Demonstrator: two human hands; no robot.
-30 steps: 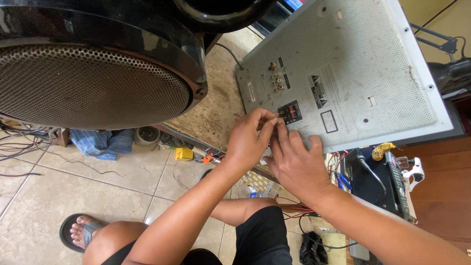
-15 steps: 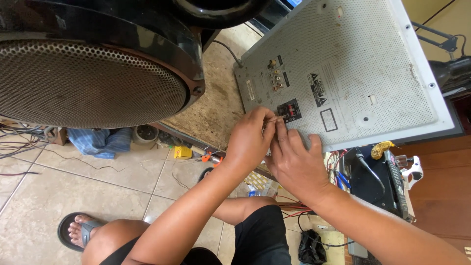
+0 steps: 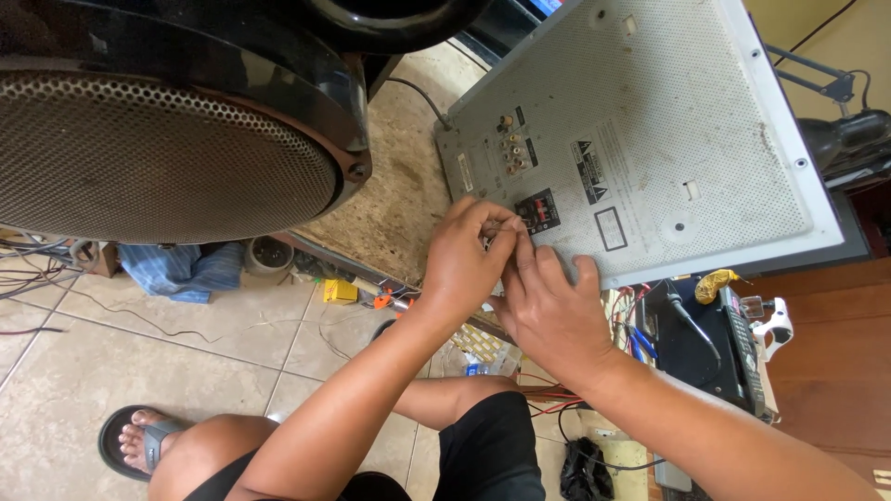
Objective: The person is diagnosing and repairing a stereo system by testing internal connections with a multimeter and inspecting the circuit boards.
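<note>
A grey perforated back panel [image 3: 650, 121] of an audio unit lies on a worn table. It carries jacks and a small black terminal block [image 3: 537, 211]. My left hand [image 3: 467, 260] is at the panel's lower edge, just left of that block, fingers pinched on what looks like a thin wire end. My right hand [image 3: 549, 311] presses against it from the right. Its index finger points up toward the block and the other fingers rest along the panel's edge. The right thumb is hidden behind my left hand.
A big black speaker with a metal mesh grille [image 3: 158, 158] fills the upper left. Loose wires, a blue cloth [image 3: 181, 269] and a yellow part [image 3: 340, 291] lie on the tiled floor. Black gear and cables [image 3: 705, 339] sit at the right. My sandalled foot [image 3: 139, 441] is at the lower left.
Both hands stay together at the terminal block. Only the fingers shift slightly, and the view has tilted a little.
</note>
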